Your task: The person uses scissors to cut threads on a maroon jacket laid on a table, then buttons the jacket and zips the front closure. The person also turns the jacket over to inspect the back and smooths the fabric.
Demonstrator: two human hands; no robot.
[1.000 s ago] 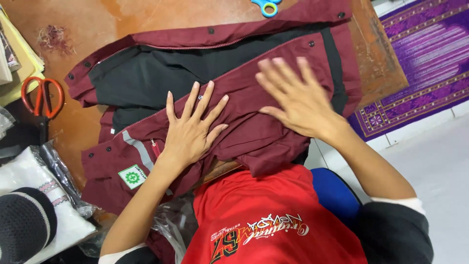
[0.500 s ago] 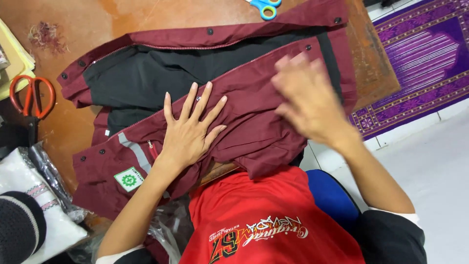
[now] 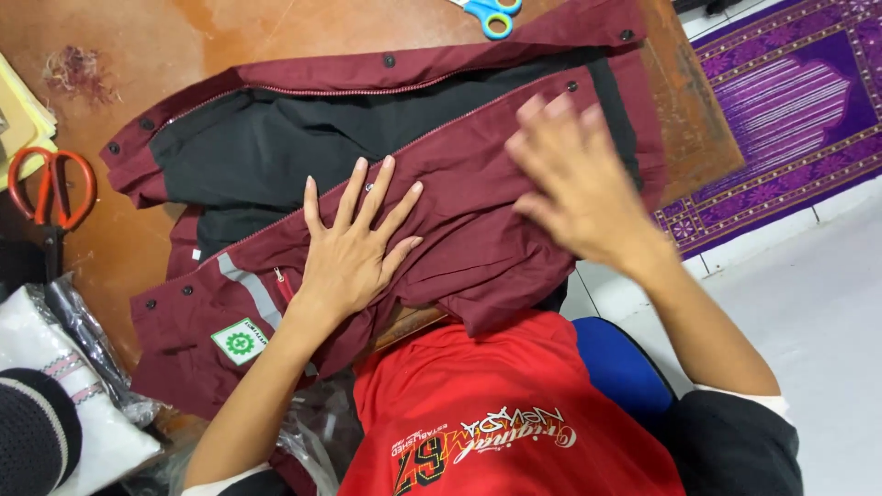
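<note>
Maroon jacket point(image 3: 478, 230), black-lined, lying opened across a worn brown tabletop point(image 3: 211, 37), its near edge spilling over the side toward the person; a zip and dark snap buttons run along its far front edge, a grey reflective stripe and a small green-and-white sewn patch point(image 3: 241, 341) sit on the panel left of the person's hands. Left hand point(image 3: 354, 248): flat on the maroon cloth near the jacket's middle, fingers splayed wide, palm pressing down, its grip open and holding nothing. Right hand point(image 3: 574, 184): over the jacket's right part, fingers spread and blurred with motion; its grip is open, closed on nothing, and whether the palm touches the cloth cannot be told. Orange-handled scissors point(image 3: 50, 193): on the tabletop's left edge, well apart from the jacket's left sleeve. Blue-handled scissors point(image 3: 491, 14): at the far edge of the tabletop, just beyond the jacket's upper hem, partly cut off by the view. Yellowish papers point(image 3: 23, 119): left of the jacket, beside the orange-handled scissors. Clear plastic-wrapped white bundle point(image 3: 64, 367) and a dark knitted cap point(image 3: 32, 436): below and left of the jacket's patched panel. Purple patterned rug point(image 3: 781, 101): on the pale floor, right of the jacket and past the tabletop's corner. Blue chair seat point(image 3: 620, 367): beneath the jacket's near right edge, beside the person's red printed shirt point(image 3: 478, 404).
</note>
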